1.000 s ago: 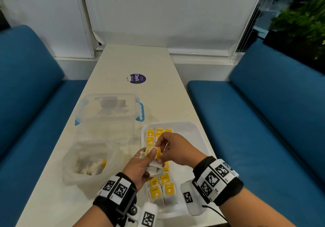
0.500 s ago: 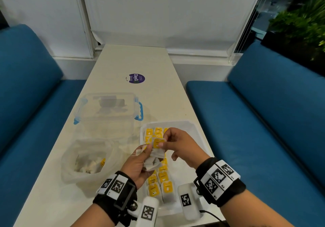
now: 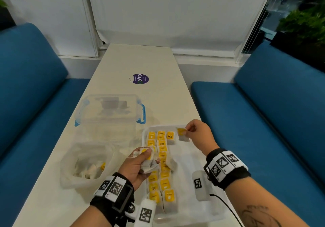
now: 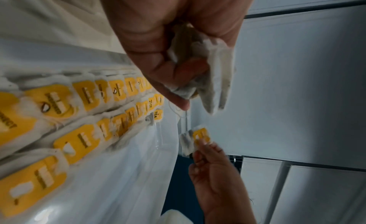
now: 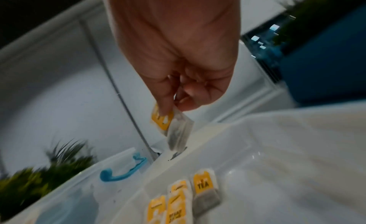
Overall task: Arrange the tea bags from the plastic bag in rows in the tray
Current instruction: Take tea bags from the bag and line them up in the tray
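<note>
The right hand [image 3: 197,135] pinches one tea bag [image 3: 182,134] over the tray's [image 3: 191,158] far end; lay it flat beside the "TEA" bag [image 3: 169,136], label up. The left hand [image 3: 139,167] grips a spare bunch [image 3: 148,163]; more wait in the plastic bag [image 3: 86,165].

We see a white tray [image 3: 190,158] at the table's near right edge, holding two long rows of tea bags [image 3: 162,158] with yellow tags along its left side, and one bag [image 3: 170,137] starting a third row at the far end. A crumpled clear plastic bag [image 3: 84,165] lies left of the tray, more tea bags inside.
</note>
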`<state>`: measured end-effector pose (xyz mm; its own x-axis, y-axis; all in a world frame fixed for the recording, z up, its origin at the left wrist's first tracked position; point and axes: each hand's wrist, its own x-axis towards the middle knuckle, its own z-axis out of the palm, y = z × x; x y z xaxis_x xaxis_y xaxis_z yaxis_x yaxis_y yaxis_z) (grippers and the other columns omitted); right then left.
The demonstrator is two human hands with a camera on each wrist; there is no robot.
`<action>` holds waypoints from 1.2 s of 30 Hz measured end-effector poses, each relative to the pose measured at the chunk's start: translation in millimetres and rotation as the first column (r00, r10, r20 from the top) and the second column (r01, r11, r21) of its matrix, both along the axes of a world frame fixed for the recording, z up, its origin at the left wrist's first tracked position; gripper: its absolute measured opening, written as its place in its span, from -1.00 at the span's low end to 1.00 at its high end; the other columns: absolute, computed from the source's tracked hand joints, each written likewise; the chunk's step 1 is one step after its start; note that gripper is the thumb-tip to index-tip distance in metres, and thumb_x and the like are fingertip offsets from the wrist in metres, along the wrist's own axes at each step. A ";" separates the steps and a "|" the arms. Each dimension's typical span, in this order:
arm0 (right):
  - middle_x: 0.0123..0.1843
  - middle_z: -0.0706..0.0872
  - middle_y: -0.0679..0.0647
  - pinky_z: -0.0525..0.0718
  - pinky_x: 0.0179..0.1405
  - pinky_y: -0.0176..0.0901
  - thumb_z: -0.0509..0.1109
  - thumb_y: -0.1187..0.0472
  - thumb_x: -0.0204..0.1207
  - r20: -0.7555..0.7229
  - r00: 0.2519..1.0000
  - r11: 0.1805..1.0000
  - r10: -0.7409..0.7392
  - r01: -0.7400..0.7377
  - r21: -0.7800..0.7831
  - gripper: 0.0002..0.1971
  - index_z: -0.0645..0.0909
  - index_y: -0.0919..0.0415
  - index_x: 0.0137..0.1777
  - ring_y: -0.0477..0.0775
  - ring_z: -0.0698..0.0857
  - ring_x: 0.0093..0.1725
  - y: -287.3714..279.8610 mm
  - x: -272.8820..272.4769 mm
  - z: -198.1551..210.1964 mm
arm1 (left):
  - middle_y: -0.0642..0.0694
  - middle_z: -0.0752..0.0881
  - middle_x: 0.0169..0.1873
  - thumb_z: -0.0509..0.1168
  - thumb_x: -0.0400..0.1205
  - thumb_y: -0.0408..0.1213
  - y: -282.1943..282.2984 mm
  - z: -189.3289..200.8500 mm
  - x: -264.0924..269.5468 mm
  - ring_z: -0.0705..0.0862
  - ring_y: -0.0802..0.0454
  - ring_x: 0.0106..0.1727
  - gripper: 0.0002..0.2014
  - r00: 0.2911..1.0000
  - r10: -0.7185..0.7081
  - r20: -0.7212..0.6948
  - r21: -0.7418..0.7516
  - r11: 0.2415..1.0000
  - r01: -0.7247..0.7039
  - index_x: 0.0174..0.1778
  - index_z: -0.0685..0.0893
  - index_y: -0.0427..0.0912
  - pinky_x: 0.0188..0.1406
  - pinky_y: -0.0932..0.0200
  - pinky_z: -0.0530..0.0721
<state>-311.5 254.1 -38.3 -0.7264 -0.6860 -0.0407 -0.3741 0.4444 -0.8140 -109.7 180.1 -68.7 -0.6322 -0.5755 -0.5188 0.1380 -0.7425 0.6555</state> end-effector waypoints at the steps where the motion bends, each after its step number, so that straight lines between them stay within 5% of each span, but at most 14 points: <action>1: -0.36 0.55 -0.05 0.48 -0.32 -0.31 0.47 0.44 0.39 0.027 0.999 1.000 -0.017 0.016 0.020 -0.72 0.52 0.05 -0.33 -0.01 0.53 -0.28 -2.8 -4.5 -5.4 | -0.16 0.70 -0.60 0.21 0.64 -0.41 -1.2 1.1 0.4 0.76 -0.05 -0.51 -0.87 1.000 0.006 0.002 0.001 1.000 -0.006 -0.22 0.56 -0.19 -0.64 0.25 0.68; 4: -0.29 0.61 0.00 0.54 -0.20 -0.22 0.46 0.43 0.39 0.057 0.998 0.983 0.020 -0.030 0.180 -0.80 0.58 0.12 -0.27 0.01 0.58 -0.18 -15.5 -12.5 -21.2 | -0.16 0.66 -0.63 0.20 0.64 -0.40 -5.9 0.7 1.4 0.74 -0.03 -0.54 -0.86 1.000 0.022 0.013 -0.009 1.000 -0.022 -0.23 0.55 -0.19 -0.61 0.27 0.68; 10: -0.41 0.55 0.00 0.37 -0.64 -0.42 0.32 0.43 0.50 0.131 0.989 0.930 0.068 -0.111 0.351 -0.77 0.52 0.14 -0.32 -0.12 0.48 -0.45 -33.7 -19.0 -29.6 | -0.13 0.66 -0.62 0.21 0.63 -0.39 -9.4 -2.0 4.7 0.69 -0.11 -0.44 -0.86 0.998 0.055 0.041 -0.021 0.998 -0.055 -0.25 0.56 -0.18 -0.49 0.25 0.73; 19: -0.48 0.53 0.06 0.36 -0.72 -0.34 0.25 0.44 0.54 0.212 0.977 0.889 0.026 -0.120 0.442 -0.72 0.48 0.14 -0.35 -0.05 0.43 -0.57 -48.4 -17.2 -47.0 | -0.12 0.71 -0.55 0.22 0.62 -0.41 -9.8 -7.5 9.6 0.75 -0.01 -0.48 -0.88 0.996 0.077 0.054 -0.032 0.997 -0.075 -0.24 0.56 -0.20 -0.25 0.15 0.69; 27: -0.39 0.61 0.08 0.50 -0.54 -0.29 0.38 0.30 0.52 0.196 0.980 0.895 0.036 -0.119 0.430 -0.74 0.43 0.11 -0.36 0.00 0.58 -0.46 -53.1 -15.5 -58.4 | -0.15 0.71 -0.54 0.21 0.63 -0.43 -9.1 -3.9 11.4 0.75 -0.05 -0.48 -0.87 0.994 0.086 0.071 -0.008 0.996 -0.086 -0.23 0.57 -0.21 -0.47 0.17 0.74; 30: -0.19 0.61 0.13 0.51 -0.36 -0.20 0.52 0.28 0.41 0.130 0.992 0.929 -0.010 -0.039 0.367 -0.69 0.39 0.10 -0.33 0.12 0.60 -0.19 -48.7 -18.5 -59.3 | -0.14 0.72 -0.53 0.22 0.63 -0.43 -8.3 -3.7 12.3 0.76 -0.05 -0.47 -0.88 0.994 0.081 0.069 -0.013 0.997 -0.081 -0.22 0.57 -0.21 -0.46 0.15 0.75; 33: -0.24 0.55 0.00 0.51 -0.25 -0.24 0.53 0.33 0.38 0.043 0.994 0.930 0.102 -0.111 0.350 -0.72 0.46 0.11 -0.32 0.01 0.56 -0.22 -37.0 -18.8 -46.0 | -0.17 0.71 -0.49 0.22 0.63 -0.43 -7.1 -2.4 12.3 0.76 -0.13 -0.39 -0.88 0.995 0.069 0.077 -0.012 0.998 -0.069 -0.22 0.58 -0.22 -0.53 0.18 0.74; 36: -0.38 0.57 -0.03 0.47 -0.61 -0.45 0.49 0.42 0.38 0.160 0.924 0.834 0.346 -0.382 0.399 -0.80 0.56 0.14 -0.27 -0.10 0.54 -0.43 -25.4 -4.1 -27.5 | -0.17 0.69 -0.53 0.22 0.63 -0.42 -3.1 -1.2 11.2 0.75 -0.15 -0.37 -0.86 0.996 0.048 0.079 -0.020 0.999 -0.047 -0.24 0.57 -0.21 -0.56 0.19 0.72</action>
